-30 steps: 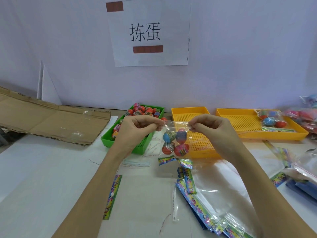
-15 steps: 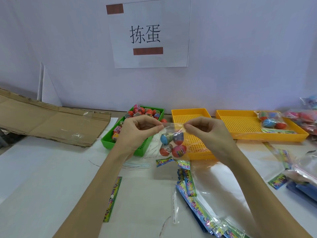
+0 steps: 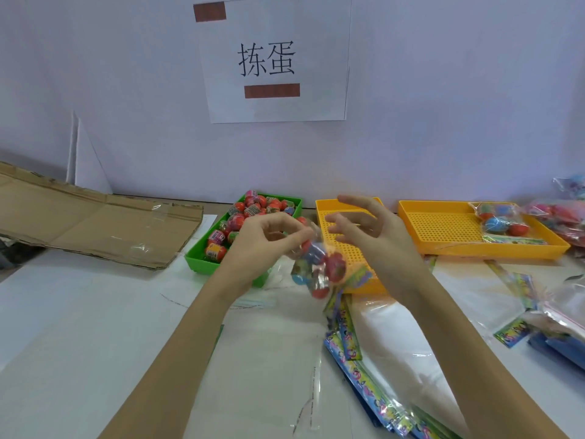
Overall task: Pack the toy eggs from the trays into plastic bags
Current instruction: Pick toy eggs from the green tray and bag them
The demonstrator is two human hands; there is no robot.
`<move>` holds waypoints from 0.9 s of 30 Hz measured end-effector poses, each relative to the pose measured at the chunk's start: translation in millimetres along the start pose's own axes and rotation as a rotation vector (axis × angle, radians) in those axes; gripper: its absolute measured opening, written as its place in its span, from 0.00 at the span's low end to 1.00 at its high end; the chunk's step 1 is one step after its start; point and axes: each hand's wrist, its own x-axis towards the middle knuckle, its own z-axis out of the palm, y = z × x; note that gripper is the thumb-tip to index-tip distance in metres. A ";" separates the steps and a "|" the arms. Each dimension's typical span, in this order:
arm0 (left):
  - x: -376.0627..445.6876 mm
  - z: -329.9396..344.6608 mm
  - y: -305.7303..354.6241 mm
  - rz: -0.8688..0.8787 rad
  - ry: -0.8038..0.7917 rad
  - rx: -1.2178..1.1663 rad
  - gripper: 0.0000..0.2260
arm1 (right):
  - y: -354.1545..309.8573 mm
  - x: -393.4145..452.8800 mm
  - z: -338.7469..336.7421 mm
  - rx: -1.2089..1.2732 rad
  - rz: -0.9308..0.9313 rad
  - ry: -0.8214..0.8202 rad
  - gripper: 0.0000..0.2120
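Note:
A clear plastic bag of toy eggs (image 3: 319, 270) hangs tilted and blurred in the air above the table's middle. My left hand (image 3: 269, 239) pinches its top corner. My right hand (image 3: 367, 236) is just right of the bag with fingers spread and holds nothing. Behind my left hand a green tray (image 3: 202, 264) holds several red and pink toy eggs (image 3: 250, 213). A small yellow tray (image 3: 329, 213) sits behind my right hand. A larger yellow tray (image 3: 443, 229) at the right carries one packed bag of eggs (image 3: 500, 220).
A stack of empty plastic bags with colourful header cards (image 3: 364, 369) lies at the near right. More filled bags (image 3: 563, 217) pile at the far right edge. Flattened cardboard (image 3: 95, 223) lies at the left. A paper sign (image 3: 272, 58) hangs on the wall.
My right hand has let go of the bag's top and opened. The bag now swings tilted from my left hand alone, lower and to the right.

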 end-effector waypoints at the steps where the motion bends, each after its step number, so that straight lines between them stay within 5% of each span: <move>1: 1.1 -0.9 -2.0 0.000 0.077 -0.042 0.07 | 0.7 0.8 -4.6 -0.045 0.054 0.009 0.13; 5: 5.3 -2.7 -9.0 -0.033 0.269 -0.176 0.05 | 10.4 -0.8 -7.6 -0.109 0.138 0.027 0.09; 10: 5.4 -2.3 -10.4 -0.057 0.207 -0.234 0.08 | 14.7 2.6 -1.1 -0.082 0.138 0.156 0.07; 16: 6.4 -0.9 -12.5 -0.047 0.212 -0.203 0.10 | 12.9 3.0 -2.9 -0.182 0.041 0.091 0.11; 22: 7.8 5.0 -13.2 -0.090 0.263 -0.424 0.02 | 12.4 3.7 -4.3 -0.102 0.013 0.144 0.10; 27: 5.3 5.1 -14.6 -0.024 0.159 -0.239 0.04 | 14.6 1.6 6.4 -0.116 0.040 0.176 0.12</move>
